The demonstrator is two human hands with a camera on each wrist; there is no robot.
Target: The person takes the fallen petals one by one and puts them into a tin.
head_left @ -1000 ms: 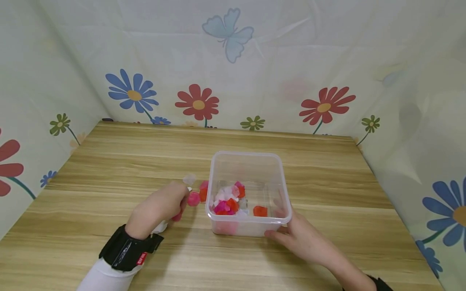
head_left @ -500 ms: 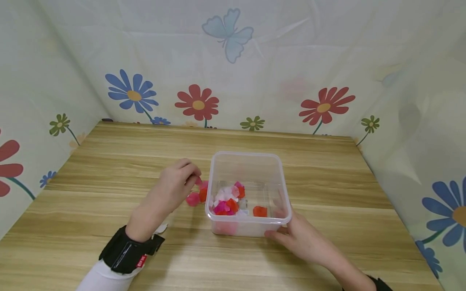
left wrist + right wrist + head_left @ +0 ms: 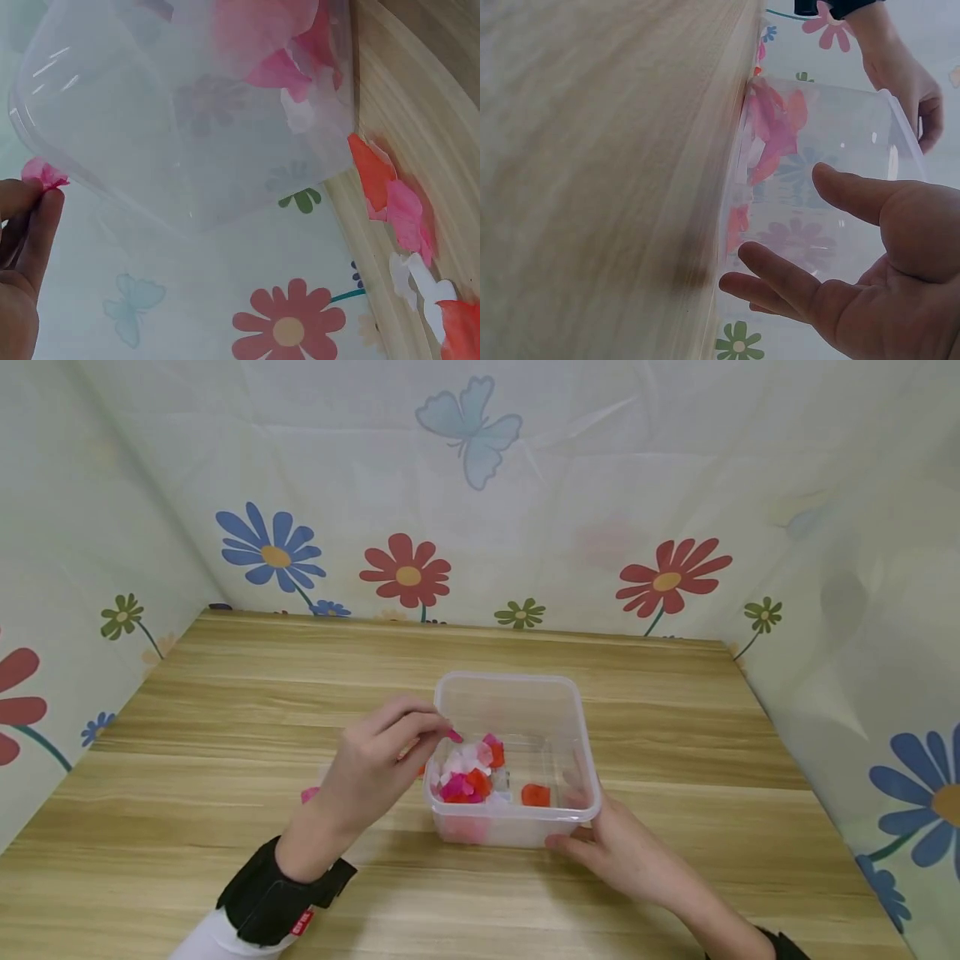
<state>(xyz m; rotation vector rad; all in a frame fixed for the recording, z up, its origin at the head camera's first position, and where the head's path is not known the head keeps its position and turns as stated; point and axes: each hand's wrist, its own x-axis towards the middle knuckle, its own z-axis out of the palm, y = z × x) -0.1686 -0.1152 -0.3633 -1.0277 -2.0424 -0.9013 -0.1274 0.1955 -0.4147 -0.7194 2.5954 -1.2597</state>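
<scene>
A pink artificial petal is pinched between the thumb and fingertips of my left hand, right at the left rim of a clear plastic box. The left wrist view shows the same crumpled petal beside the box's rim. Inside the box lie pink, white and orange petals, heaped mostly at the left, with one orange petal apart at the right. My right hand rests against the box's near right corner, its fingers extended and spread in the right wrist view.
On the wooden table, left of the box, more pink, orange and white petals lie loose, partly hidden by the left hand in the head view. A flower-printed curtain encloses the table at the back and both sides.
My left hand has moved from the loose petals on the table, up and right to the box's rim, carrying a pink petal. The right hand and the box have stayed put.
</scene>
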